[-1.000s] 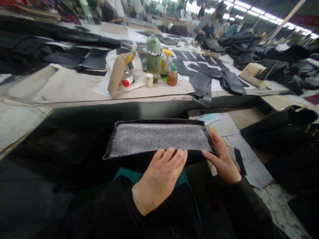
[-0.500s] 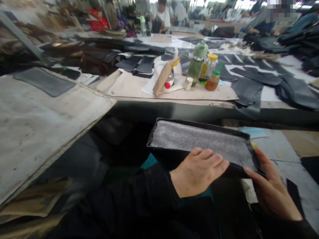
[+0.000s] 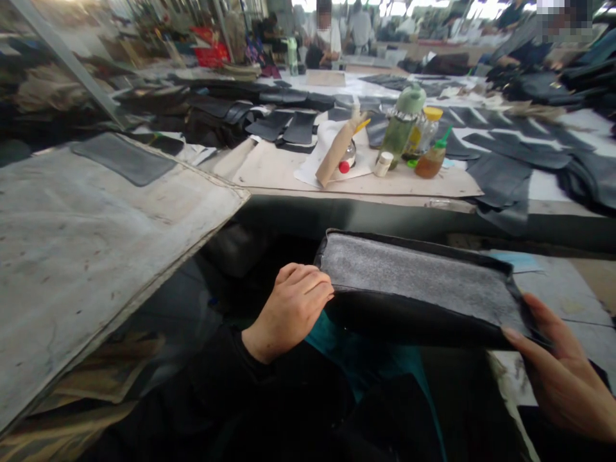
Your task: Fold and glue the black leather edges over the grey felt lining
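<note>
A long black leather piece [image 3: 414, 317] with raised edges and a grey fuzzy panel [image 3: 414, 269] inside, like a bag base, is held up between both hands over my lap. My left hand [image 3: 293, 307] is closed on its near left corner, fingers over the edge and thumb hidden. At the right end, my right hand [image 3: 561, 359] grips the edge, with the thumb on the near side and fingers behind. The piece slopes slightly down to the right.
Ahead, a worktable holds a green bottle [image 3: 402, 125], a glue bottle [image 3: 432, 159], a small white jar [image 3: 384, 163], a brown paper roll [image 3: 339, 151] and black leather pieces [image 3: 500, 170]. A cloth-covered table [image 3: 96, 244] stands left. People work in the background.
My left hand has slid left along the near edge to the left corner. The right hand keeps its hold. The whole scene sits slightly further right in view.
</note>
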{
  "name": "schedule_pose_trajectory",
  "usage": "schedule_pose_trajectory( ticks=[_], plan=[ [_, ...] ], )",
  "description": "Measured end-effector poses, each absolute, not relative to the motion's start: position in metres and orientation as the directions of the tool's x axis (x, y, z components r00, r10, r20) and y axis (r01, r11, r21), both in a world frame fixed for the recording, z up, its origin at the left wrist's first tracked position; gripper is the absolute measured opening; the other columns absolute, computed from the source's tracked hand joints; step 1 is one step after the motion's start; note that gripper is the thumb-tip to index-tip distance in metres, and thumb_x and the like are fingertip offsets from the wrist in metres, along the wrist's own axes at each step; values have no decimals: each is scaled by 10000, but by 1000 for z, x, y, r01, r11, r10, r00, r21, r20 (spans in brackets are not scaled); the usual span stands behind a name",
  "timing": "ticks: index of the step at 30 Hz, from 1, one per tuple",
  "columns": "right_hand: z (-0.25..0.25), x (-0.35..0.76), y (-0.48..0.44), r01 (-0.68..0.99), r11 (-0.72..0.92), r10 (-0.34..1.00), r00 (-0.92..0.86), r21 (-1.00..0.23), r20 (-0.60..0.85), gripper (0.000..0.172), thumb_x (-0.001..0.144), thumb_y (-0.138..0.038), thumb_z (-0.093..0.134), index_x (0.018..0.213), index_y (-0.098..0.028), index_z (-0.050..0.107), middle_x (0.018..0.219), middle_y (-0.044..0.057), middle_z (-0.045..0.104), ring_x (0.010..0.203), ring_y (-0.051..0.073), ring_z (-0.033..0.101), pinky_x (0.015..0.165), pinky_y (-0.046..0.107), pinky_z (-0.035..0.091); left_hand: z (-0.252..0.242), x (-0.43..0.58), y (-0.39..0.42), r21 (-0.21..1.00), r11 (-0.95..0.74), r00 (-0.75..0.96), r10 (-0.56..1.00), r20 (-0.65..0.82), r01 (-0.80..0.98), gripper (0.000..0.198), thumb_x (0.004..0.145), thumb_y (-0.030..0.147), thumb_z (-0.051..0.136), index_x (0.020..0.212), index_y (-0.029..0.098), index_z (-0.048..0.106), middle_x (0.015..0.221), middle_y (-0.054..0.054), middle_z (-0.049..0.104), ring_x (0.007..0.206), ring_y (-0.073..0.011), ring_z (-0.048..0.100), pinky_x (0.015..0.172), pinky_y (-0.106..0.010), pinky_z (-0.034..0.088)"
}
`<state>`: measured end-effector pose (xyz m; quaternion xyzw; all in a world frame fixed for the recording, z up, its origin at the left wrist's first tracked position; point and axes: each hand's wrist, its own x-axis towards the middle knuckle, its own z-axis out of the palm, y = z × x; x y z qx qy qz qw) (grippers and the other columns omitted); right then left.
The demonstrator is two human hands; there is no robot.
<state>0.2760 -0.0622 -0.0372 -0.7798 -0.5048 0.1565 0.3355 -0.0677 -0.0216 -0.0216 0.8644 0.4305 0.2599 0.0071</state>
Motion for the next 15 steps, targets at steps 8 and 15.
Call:
schedule_pose_trajectory(
  ticks=[8,15],
  plan=[
    [-25,271,-65,740,-261,900,419,-621,121,763,698,-558,486,1301,-105,369,1287,137,404,1184,298,369,1011,407,289,-14,-74,-16,269,-627,526,769,363,731,170,861,236,441,822,207,604,798,19,628,914,-154,484,910,-371,265],
    [-23,198,-75,933,337,777,-199,-127,597,469,819,-208,480,1279,-172,392,1296,131,392,1203,284,350,1015,481,255,-17,-73,-11,307,-614,500,781,375,728,178,861,213,433,927,242,596,752,21,602,855,-143,473,908,-363,260]
  ],
)
